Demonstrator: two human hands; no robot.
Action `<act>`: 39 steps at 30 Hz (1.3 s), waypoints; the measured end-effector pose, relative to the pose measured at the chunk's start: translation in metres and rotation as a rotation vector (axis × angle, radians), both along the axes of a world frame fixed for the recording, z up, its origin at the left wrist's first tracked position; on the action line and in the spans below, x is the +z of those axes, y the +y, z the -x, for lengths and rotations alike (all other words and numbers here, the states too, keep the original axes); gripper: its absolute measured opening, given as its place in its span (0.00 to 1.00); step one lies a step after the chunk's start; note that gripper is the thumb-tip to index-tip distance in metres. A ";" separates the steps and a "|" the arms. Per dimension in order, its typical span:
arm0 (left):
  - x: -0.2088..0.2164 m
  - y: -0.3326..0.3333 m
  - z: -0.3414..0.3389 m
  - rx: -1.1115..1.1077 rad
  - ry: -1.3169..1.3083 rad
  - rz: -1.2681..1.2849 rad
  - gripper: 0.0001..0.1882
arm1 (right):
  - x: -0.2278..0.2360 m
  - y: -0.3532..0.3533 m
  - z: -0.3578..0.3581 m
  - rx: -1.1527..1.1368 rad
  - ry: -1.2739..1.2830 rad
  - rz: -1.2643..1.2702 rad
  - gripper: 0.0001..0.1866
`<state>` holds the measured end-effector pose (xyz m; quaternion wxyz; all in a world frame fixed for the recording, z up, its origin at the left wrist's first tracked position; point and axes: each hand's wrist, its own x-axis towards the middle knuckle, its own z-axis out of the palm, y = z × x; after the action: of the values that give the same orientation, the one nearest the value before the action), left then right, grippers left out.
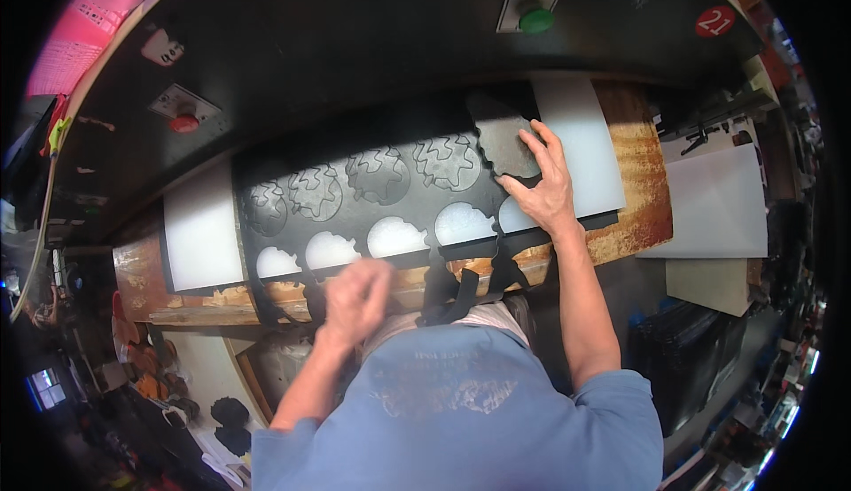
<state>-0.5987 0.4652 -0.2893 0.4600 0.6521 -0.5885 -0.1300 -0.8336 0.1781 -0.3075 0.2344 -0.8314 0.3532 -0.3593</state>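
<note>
A black sheet [337, 222], probably rubber or foam, lies across the work surface. A row of round, jagged outlines is cut into it, and a row of cut-out openings runs along its near edge. At its right end my right hand [548, 188] grips a grey cutting die [510, 144] with a wavy rim, thumb at the lower edge and fingers at the right side. My left hand [356, 300] hovers over the near edge, fingers curled and blurred by motion. Whether it holds anything is not visible. Strips of black material [441, 283] hang off the front edge.
White boards [581, 150] lie beneath the sheet on a worn brown table [640, 167]. A dark machine beam [355, 39] spans the far side, carrying a green button [536, 20] and a red button [183, 123]. Another white sheet [714, 203] lies at right.
</note>
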 end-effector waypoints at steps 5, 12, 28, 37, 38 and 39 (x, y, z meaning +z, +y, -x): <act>-0.028 0.005 0.018 -0.026 -0.374 0.071 0.09 | 0.010 0.005 -0.002 -0.008 -0.044 0.129 0.36; -0.027 0.004 0.022 0.030 -0.445 0.163 0.07 | 0.107 0.040 -0.016 0.094 -0.537 0.454 0.05; -0.020 0.007 0.026 0.091 -0.421 0.083 0.09 | -0.018 0.134 0.050 -0.064 -0.036 0.354 0.03; -0.024 0.011 0.024 0.083 -0.473 0.041 0.13 | -0.015 0.133 0.049 -0.020 -0.003 0.266 0.02; -0.025 0.011 0.024 0.086 -0.478 0.040 0.13 | -0.016 0.132 0.050 0.002 -0.033 0.278 0.04; -0.027 0.011 0.024 0.092 -0.473 0.032 0.13 | -0.018 0.131 0.050 0.012 -0.031 0.292 0.03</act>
<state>-0.6231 0.4760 -0.3158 0.3252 0.6833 -0.6513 0.0566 -0.8838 0.3087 -0.3251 0.1185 -0.8532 0.2883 -0.4182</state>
